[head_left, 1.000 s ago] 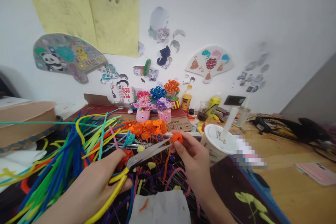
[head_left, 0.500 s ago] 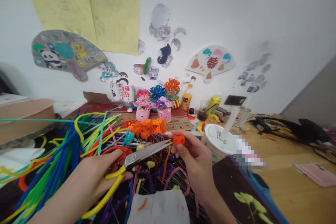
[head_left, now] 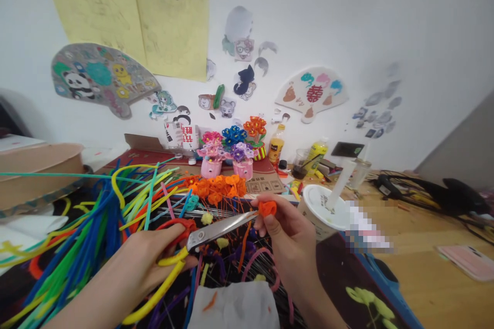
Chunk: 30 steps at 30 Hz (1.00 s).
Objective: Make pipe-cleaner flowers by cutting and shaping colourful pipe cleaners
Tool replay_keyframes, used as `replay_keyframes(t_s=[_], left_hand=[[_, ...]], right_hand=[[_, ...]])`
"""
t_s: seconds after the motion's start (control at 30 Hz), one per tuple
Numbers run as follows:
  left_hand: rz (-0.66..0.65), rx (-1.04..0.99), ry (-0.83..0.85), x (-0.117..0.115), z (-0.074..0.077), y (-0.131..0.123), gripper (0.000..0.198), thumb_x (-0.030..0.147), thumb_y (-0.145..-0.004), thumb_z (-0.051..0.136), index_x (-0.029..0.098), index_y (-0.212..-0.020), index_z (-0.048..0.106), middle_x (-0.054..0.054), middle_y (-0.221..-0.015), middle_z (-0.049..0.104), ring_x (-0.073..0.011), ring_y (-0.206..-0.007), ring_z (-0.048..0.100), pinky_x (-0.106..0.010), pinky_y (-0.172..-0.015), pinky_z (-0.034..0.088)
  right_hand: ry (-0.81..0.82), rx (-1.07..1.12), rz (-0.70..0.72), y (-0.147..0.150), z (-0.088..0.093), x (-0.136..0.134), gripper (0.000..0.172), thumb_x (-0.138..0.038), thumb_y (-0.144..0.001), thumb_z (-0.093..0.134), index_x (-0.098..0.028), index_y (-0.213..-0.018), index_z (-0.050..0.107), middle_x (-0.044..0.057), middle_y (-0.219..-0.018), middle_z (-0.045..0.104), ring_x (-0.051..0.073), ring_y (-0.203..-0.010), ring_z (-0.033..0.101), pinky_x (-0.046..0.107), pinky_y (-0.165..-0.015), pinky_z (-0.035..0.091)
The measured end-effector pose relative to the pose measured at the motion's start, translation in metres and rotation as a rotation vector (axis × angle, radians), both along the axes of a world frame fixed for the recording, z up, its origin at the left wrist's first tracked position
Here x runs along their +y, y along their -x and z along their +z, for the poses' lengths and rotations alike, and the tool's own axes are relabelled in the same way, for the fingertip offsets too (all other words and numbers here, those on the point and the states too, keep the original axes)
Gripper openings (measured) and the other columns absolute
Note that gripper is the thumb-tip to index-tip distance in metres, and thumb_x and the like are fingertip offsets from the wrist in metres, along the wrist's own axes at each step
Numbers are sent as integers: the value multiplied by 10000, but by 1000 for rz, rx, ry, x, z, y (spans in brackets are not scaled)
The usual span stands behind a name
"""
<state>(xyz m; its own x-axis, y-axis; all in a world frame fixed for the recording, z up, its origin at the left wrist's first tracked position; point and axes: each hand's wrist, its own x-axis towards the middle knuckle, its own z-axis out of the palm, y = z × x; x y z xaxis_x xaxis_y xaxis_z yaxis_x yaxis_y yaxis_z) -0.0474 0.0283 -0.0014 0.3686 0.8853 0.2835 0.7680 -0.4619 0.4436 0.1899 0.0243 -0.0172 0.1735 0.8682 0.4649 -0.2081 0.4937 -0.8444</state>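
My left hand [head_left: 170, 247] is closed around the handles of a pair of scissors [head_left: 219, 229], one handle red and the other wrapped in yellow. The blades are nearly together, and their tips touch or almost touch an orange pipe-cleaner flower [head_left: 267, 209]. Between the thumb and fingers of my right hand [head_left: 287, 229] that small curled flower is pinched. Just behind lies a cluster of finished orange flowers [head_left: 219, 188] on thin stems. Under my hands a grey-white sheet [head_left: 233, 306] carries orange bits of fluff.
Bundled coloured pipe cleaners [head_left: 100, 221] spread across the left. A lidded cup [head_left: 324, 208] with a straw stands right of my right hand. Small potted flowers [head_left: 243, 167] and bottles [head_left: 276, 144] line the back by the wall. A pink phone [head_left: 466, 262] lies far right.
The scissor blades have closed from slightly parted to nearly together at the orange flower. The flower has turned a little in my right hand, and the whole view has shifted slightly.
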Motion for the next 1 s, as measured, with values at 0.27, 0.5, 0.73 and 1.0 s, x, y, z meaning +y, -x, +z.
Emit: replay_keyframes(t_s=[0.27, 0.5, 0.73, 1.0], left_hand=[[-32, 13, 126, -2, 3, -1, 404, 607, -809, 570, 227, -703, 651, 30, -548, 627, -122, -457, 526, -190, -480, 414], [7, 109, 310, 4, -6, -4, 389, 541, -817, 518, 192, -688, 628, 58, -562, 467, -108, -534, 323, -193, -496, 312], [8, 15, 274, 2, -16, -15, 254, 430, -788, 529, 220, -652, 569, 70, -555, 450, -111, -517, 350, -199, -509, 300], [40, -61, 267, -9, -7, -20, 127, 350, -758, 565, 250, -721, 634, 13, -687, 704, -183, -626, 649, -209, -566, 439]], right_hand=[[1, 44, -8, 1, -1, 0, 129, -306, -874, 709, -239, -972, 759, 5, -678, 700, 113, -566, 601, 206, -534, 491], [28, 37, -41, 3, 3, -2, 136, -321, -861, 720, -222, -945, 757, 2, -687, 685, 109, -578, 598, 209, -552, 489], [46, 56, -75, 2, 3, -1, 189, -356, -856, 715, -204, -966, 741, 16, -762, 704, 115, -596, 601, 229, -561, 493], [72, 71, -89, 1, 3, 0, 190, -337, -846, 728, -220, -992, 755, 35, -825, 765, 124, -602, 630, 235, -560, 508]])
